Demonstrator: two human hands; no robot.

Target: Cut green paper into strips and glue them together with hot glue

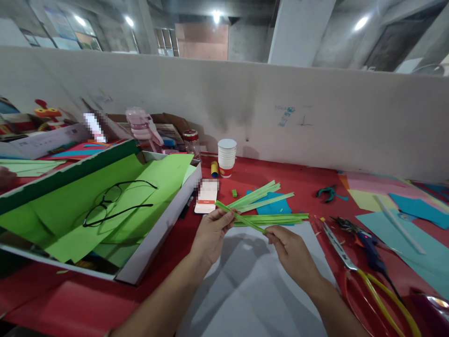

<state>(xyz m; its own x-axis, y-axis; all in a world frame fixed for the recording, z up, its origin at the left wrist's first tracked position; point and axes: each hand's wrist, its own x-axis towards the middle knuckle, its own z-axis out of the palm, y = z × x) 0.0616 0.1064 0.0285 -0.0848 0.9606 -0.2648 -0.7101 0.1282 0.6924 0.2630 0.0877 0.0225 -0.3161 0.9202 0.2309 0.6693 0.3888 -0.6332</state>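
1. A thin green strip (pixel 249 223) is held by two hands, above the white sheet (pixel 266 290) which is laid on the red tabletop (pixel 305 180).
2. By the left hand (pixel 212 231) the strip is pinched between thumb and fingers; this grip is narrow, and one end of the strip is seen beyond it.
3. By the right hand (pixel 296 257) the other end is pinched, also with a narrow grip.
4. The strip is held in a slanting way, its left end being farther from the body than its right end.
5. Just behind the hands, pale green strips (pixel 257 194) are spread like a fan, partly over a blue paper (pixel 277 206). Whether these are touched by the left hand cannot be told.
6. Brighter green strips (pixel 280 218) are gathered side by side near the far edge of the white sheet.
7. Near the left hand a phone (pixel 206 201) is placed, and behind it a yellow tube (pixel 214 169) and stacked paper cups (pixel 227 157) are seen standing.
8. At the left, green sheets are contained in an open box (pixel 161 229), and glasses (pixel 126 216) are laid on them.
9. At the right, scissors (pixel 338 245) with yellow and red handles and a blue glue gun (pixel 372 250) are placed.
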